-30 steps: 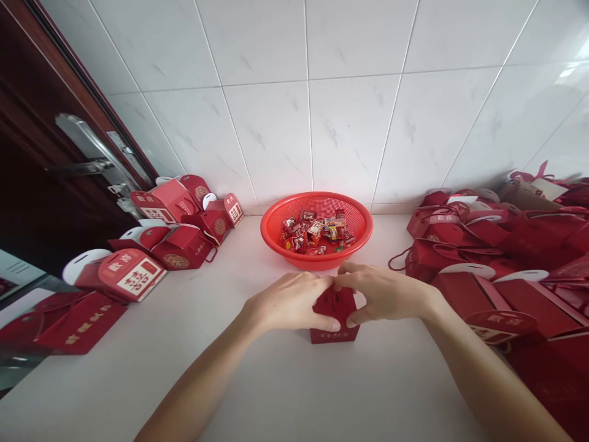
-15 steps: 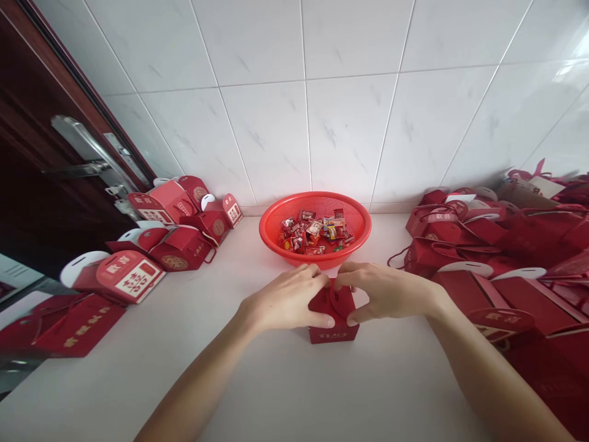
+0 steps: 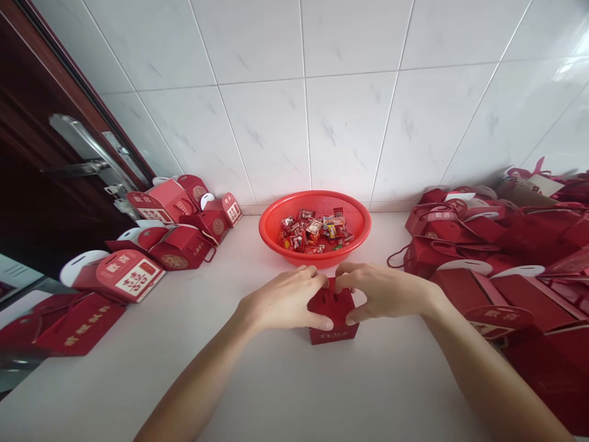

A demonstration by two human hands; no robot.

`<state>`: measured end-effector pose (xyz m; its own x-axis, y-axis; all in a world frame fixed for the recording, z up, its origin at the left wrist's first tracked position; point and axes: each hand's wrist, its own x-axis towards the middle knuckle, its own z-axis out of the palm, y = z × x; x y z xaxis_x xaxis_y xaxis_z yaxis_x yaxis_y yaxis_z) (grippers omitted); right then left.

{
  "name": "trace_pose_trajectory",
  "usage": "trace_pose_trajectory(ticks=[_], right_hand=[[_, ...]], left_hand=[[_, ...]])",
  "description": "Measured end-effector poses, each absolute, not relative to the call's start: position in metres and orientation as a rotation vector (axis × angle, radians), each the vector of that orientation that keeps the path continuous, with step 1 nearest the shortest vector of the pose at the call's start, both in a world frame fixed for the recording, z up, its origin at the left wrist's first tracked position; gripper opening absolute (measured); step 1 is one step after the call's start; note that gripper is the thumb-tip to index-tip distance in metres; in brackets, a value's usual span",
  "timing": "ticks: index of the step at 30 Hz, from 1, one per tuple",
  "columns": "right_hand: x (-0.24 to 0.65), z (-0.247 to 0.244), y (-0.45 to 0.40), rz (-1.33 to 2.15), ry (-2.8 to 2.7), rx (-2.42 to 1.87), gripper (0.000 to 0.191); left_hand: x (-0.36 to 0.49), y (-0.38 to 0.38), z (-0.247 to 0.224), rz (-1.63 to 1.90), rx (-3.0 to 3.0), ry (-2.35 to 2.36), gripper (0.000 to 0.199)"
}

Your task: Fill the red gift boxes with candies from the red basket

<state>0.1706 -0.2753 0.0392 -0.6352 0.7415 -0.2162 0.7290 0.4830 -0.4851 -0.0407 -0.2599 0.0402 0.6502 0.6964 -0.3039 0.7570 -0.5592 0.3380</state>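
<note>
A small red gift box with gold lettering stands on the white tabletop in front of me. My left hand grips its left side, thumb at the front and fingers curled over the top. From the other side my right hand holds the right of the box top in the same way, thumb low and fingers bent. Between the hands the red top flaps show two dark holes. Fingers hide the box's sides and part of its back. Just behind sits a red plastic basket of wrapped candies.
Several red gift boxes stand on the left, beside a dark door with a metal handle. More red boxes are heaped along the right. A white tiled wall rises behind the basket.
Both hands stay in nearly the same place around the gift box. Its top flaps have shifted slightly between the fingers, and the curved flap edge shows less.
</note>
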Motion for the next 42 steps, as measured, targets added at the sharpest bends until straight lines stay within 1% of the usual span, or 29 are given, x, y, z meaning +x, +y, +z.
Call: trace_pose_trajectory(ticks=[15,24,31,37,42], right_hand=[[0.171,0.038,-0.274,0.832,-2.705,-1.336,0.03],[0.173,0.036,-0.274,0.839,-2.707,-1.317,0.033],[0.173,0.039,-0.274,0.848,-2.693,-1.311,0.027],[0.174,0.043,-0.276,0.832,-2.648,-1.303,0.018],[0.175,0.049,-0.278,0.807,-2.643,-1.302,0.009]], left_hand=[[-0.041,-0.258,0.039,-0.203,2.386,1.156,0.045],[-0.042,-0.258,0.039,-0.219,2.383,1.16,0.047],[-0.042,-0.258,0.04,-0.183,2.4,1.14,0.047],[-0.043,-0.259,0.041,-0.195,2.435,1.115,0.056],[-0.041,-0.261,0.043,-0.049,2.469,1.073,0.061]])
